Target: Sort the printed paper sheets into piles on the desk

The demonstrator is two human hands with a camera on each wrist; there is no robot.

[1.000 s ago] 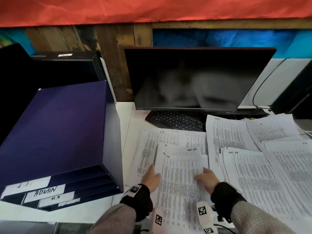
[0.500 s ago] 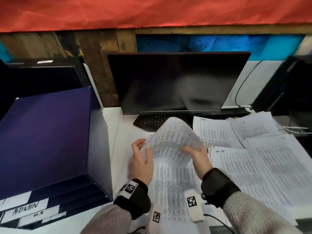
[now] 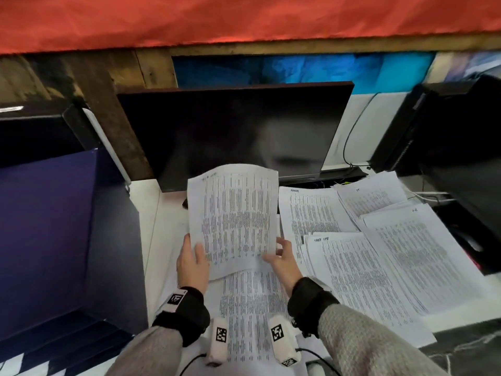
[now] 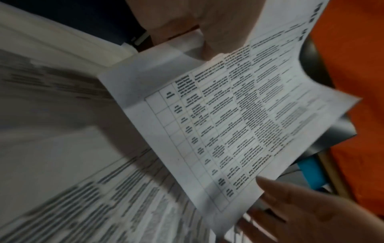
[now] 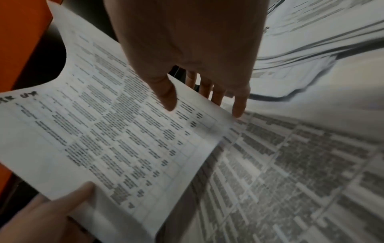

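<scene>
- The left hand (image 3: 192,263) and the right hand (image 3: 284,257) hold one printed sheet (image 3: 233,218) up above the desk (image 3: 143,213), in front of the dark monitor (image 3: 233,131).
- The left hand pinches the near-left corner of the sheet: the thumb lies on the printed face and the fingers are behind the paper, so their exact curl I cannot tell.
- The right hand pinches the near-right corner in the same way — in the right wrist view its thumb (image 5: 166,95) presses on the printed side and the other fingers go under the edge.
- The sheet stands nearly upright and bends a little; a short handwritten heading is at its far-left corner, but it is too blurred to read.
- Directly below the hands lies the unsorted stack (image 3: 249,308), near the person.
- To the right lie the sorted piles: a near pile (image 3: 360,280) headed by hand, a far pile (image 3: 309,210), and two more (image 3: 412,240) at the far right, partly overlapping.
- At the left stands a blue tray organiser (image 3: 54,240).
- The step in hand, as I judge it, is reading the heading to decide the category — the sheet is not yet placed.
- The next move calls for matching this heading with a pile heading, then carrying the sheet to the right, probably with one hand, and laying it square on top without disturbing the neighbouring piles.
</scene>
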